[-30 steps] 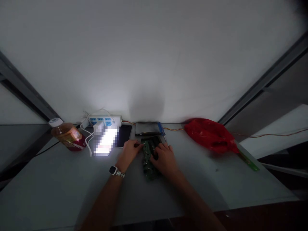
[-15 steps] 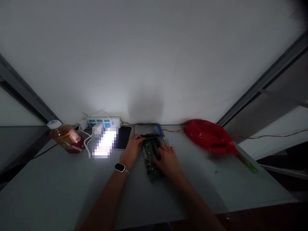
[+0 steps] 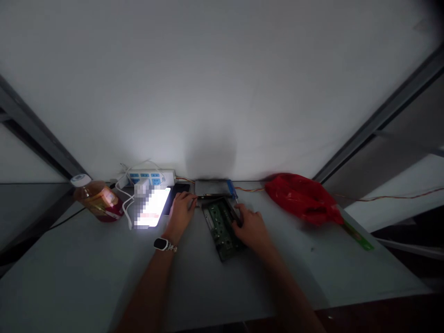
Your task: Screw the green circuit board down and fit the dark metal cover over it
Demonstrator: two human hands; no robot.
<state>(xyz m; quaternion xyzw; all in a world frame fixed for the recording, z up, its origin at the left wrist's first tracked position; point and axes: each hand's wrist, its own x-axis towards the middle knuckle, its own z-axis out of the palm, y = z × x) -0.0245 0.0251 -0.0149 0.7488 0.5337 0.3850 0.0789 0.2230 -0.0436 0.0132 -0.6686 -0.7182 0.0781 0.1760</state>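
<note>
A green circuit board (image 3: 218,224) in a dark casing lies tilted on the table. My right hand (image 3: 252,227) grips its right edge, thumb toward the board and fingers along the far side. My left hand (image 3: 181,212), wearing a white-cased watch, is off the board to its left, partly over a dark phone (image 3: 181,188). Its fingers are bent together by the left end of a thin black tool (image 3: 215,196); whatever they hold is too small to make out. A blue-handled screwdriver (image 3: 231,188) lies behind the board, its shaft pointing at my right hand.
A grey box-like object (image 3: 210,186) rests against the wall. On the left stand a drink bottle (image 3: 99,200), a white power strip (image 3: 169,176) with cables and a glowing phone (image 3: 154,208). A red plastic bag (image 3: 298,196) and a green strip (image 3: 359,236) lie right.
My left hand has moved left, off the board and over the dark phone. My right hand has shifted slightly right, from over the board to its edge, uncovering more of it.
</note>
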